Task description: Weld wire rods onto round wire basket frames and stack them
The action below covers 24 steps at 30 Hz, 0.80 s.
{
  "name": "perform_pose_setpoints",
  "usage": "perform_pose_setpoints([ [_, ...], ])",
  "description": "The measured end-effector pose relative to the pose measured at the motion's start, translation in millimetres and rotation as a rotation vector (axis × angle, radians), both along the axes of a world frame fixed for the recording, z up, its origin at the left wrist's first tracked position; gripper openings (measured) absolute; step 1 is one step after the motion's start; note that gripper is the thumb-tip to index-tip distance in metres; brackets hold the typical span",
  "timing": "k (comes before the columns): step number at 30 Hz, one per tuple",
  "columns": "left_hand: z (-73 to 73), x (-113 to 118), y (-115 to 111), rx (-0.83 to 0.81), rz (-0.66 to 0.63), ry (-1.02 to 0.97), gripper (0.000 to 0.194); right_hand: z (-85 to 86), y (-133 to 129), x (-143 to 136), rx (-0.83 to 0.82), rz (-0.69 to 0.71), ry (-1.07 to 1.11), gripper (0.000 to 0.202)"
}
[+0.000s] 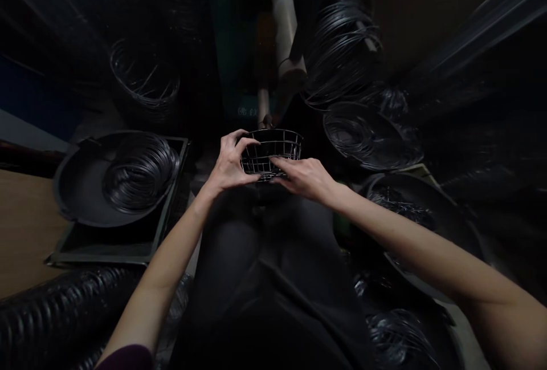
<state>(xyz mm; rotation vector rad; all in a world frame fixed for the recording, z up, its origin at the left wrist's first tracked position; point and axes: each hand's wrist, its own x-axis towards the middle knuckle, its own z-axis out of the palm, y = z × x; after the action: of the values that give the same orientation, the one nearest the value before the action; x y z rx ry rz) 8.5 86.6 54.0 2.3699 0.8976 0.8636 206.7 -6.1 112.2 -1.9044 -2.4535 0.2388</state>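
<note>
A small round wire basket (280,147) is in front of me, just beyond my knees and below the tip of a machine. Curled around its left side, my left hand (231,160) grips it with fingers at the rim and the thumb near the bottom. My right hand (304,177) reaches in from the right, its index finger stretched against the wires near the basket's lower part. Whether the right fingers pinch a piece of wire is too dark to make out. The machine's electrode tip (266,121) stands right behind the basket's far rim.
On the left, a black basin (85,187) holds wire rings (139,173) and rests on a crate (106,253). Stacked ring frames (60,313) lie below it. To the right stand basins with wire rings (352,133) and short wires (397,204). A pale machine cylinder (285,22) hangs ahead.
</note>
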Motion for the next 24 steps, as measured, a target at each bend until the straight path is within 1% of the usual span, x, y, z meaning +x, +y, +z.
perform_pose_setpoints([
  [1, -0.4, 0, 0, -0.002, 0.003, -0.003, 0.073, -1.8, -2, 0, 0.007, 0.034, -0.083, 0.05],
  [3, -0.4, 1, -1, -0.004, 0.008, -0.008, 0.072, -4.7, -3, 2, 0.034, 0.086, -0.178, 0.048],
  [8, 0.9, 6, 2, -0.002, 0.021, -0.012, 0.067, -3.7, 2, 14, 0.15, 0.177, -0.219, 0.044],
  [12, 2.2, 11, 9, -0.006, 0.044, -0.005, 0.068, 2.8, 11, 19, 0.191, 0.195, -0.205, 0.042],
  [17, 7.3, 13, 15, 0.01, 0.045, -0.023, 0.066, 7.9, 17, 20, 0.217, 0.199, -0.216, 0.041],
  [24, 13.1, 13, 26, -0.075, 0.019, 0.018, 0.067, 10.0, 26, 20, 0.207, 0.167, -0.194, 0.04],
])
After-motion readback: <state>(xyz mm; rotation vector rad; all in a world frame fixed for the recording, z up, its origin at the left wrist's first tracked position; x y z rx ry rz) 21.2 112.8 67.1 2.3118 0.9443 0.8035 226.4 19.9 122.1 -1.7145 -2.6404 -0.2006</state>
